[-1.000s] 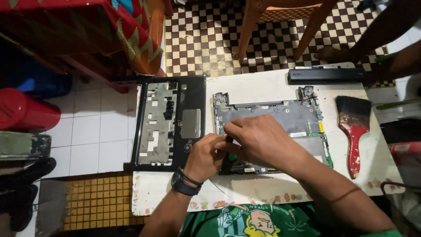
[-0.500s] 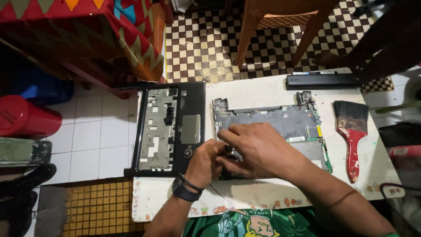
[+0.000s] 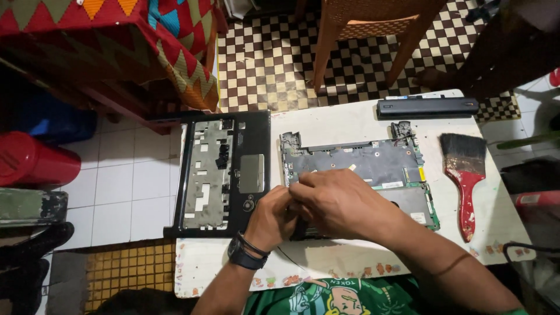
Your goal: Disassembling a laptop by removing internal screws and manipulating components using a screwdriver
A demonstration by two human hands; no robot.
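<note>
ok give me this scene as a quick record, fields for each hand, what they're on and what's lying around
left hand: at the near left edge of the laptop base, wristwatch on
right hand: resting over the laptop base, fingers meeting the left hand
held item: hidden by the hands
left of base: black palmrest cover
right of base: red-handled brush
far edge: black battery bar
surface: white table

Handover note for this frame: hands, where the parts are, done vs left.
Left hand and right hand: both pressed together on the near-left corner of the opened laptop base; what the fingers pinch is hidden.
Parts: palmrest cover lies left of the base, battery at the table's far edge, paintbrush on the right.
Done: cover and battery off.
Left: board is in the base.
</note>
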